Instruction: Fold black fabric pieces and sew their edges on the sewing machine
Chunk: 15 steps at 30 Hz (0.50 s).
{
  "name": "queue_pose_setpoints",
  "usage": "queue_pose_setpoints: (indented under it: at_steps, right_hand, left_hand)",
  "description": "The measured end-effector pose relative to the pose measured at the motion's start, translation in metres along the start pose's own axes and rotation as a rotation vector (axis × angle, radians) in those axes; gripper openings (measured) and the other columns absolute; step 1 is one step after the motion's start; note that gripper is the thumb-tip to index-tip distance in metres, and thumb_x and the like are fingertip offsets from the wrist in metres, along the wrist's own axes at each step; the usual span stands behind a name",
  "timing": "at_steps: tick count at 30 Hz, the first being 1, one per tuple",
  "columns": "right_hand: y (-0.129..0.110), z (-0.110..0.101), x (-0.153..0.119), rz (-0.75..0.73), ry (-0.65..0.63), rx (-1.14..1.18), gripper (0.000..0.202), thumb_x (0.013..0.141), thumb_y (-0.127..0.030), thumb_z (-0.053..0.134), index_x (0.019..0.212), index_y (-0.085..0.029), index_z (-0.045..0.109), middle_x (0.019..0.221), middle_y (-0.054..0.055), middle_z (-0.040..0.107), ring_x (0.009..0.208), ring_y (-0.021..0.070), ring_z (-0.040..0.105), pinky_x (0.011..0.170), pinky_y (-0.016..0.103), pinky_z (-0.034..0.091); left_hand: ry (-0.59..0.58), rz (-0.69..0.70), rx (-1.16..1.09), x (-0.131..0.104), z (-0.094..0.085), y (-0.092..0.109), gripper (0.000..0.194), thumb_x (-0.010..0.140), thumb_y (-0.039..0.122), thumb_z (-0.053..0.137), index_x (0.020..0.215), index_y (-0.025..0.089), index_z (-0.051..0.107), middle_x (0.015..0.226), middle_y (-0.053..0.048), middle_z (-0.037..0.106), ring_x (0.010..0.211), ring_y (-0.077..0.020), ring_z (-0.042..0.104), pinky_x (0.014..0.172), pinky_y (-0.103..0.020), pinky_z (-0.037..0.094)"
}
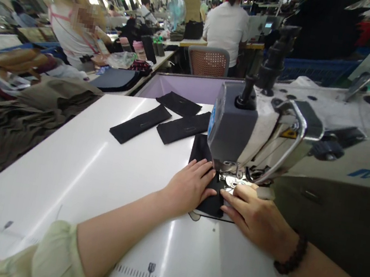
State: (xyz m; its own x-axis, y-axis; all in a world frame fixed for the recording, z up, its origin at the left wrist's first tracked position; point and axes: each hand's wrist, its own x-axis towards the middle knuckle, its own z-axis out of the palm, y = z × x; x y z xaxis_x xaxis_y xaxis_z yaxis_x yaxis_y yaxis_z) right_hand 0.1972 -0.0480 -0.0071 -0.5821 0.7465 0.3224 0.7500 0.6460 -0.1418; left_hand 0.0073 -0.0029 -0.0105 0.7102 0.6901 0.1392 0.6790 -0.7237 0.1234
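A black fabric piece (211, 203) lies under the needle area of a sewing machine (233, 123). My left hand (189, 186) rests palm down on this fabric, its fingers stretched forward and slightly apart. At the fabric's right edge is my right hand (255, 214), index finger extended onto the cloth and the other fingers bent; whether it pinches anything is hidden. The lit metal needle plate (234, 182) shows between the hands. Three more black pieces (140, 123), each with a short slit-like mark, lie farther back on the white table (121, 180).
Piled brown-grey fabric (4, 136) borders the table at the left. Dark cloth (327, 223) lies right of the machine. Behind are an empty chair (208, 61), a seated person (227, 25) in white, another person (72, 27) at left, and a blue crate (317, 68).
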Motion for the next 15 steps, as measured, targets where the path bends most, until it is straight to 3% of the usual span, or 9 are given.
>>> queue_pose_setpoints:
  at_steps: [15]
  right_hand:
    - [-0.0003,0.003,0.0011,0.053,0.019,-0.017,0.021,0.081,-0.023,0.049,0.097,-0.016,0.061,0.083,0.007,0.061,0.073,0.0163,0.057,0.065,0.028,0.042]
  left_hand:
    - [0.022,-0.001,0.01,0.0025,0.0002,-0.0009,0.041,0.085,0.037,0.045,0.115,0.01,0.047,0.122,-0.015,0.045,0.117,-0.0269,0.037,0.098,-0.044,0.03]
